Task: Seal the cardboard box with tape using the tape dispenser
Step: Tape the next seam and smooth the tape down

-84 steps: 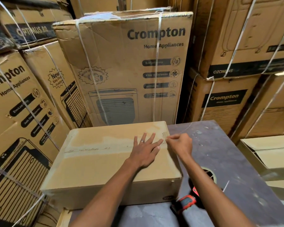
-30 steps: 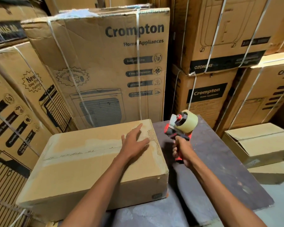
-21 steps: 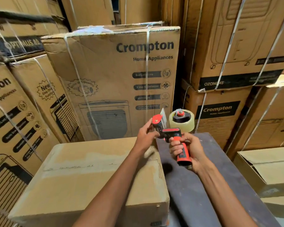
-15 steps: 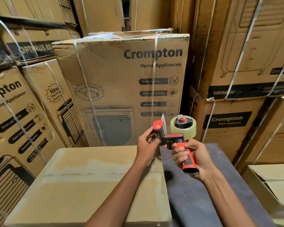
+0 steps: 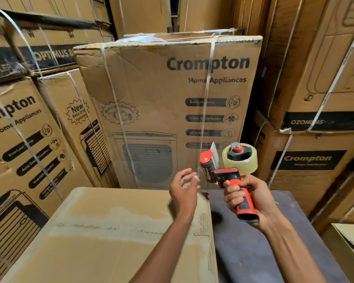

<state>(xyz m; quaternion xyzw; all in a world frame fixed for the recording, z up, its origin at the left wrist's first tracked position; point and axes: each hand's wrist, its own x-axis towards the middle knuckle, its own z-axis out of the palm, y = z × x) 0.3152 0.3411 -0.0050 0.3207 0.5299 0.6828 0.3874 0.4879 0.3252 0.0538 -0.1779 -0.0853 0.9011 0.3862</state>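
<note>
Warehouse, among strapped appliance cartons (image 5: 168, 94): person readying tape dispenser (image 5: 229, 170) above cardboard box (image 5: 110, 231). Right hand (image 5: 245, 199) gripping orange handle, holding roller end up, likely so tape end is reachable. Left hand (image 5: 184, 186) hovering just beside roller, fingers loosely curled, grasping nothing visible; clear tape strand too faint to confirm. Box lying closed on dark counter (image 5: 264, 242), centre seam facing up, awaiting fresh strip.
</note>
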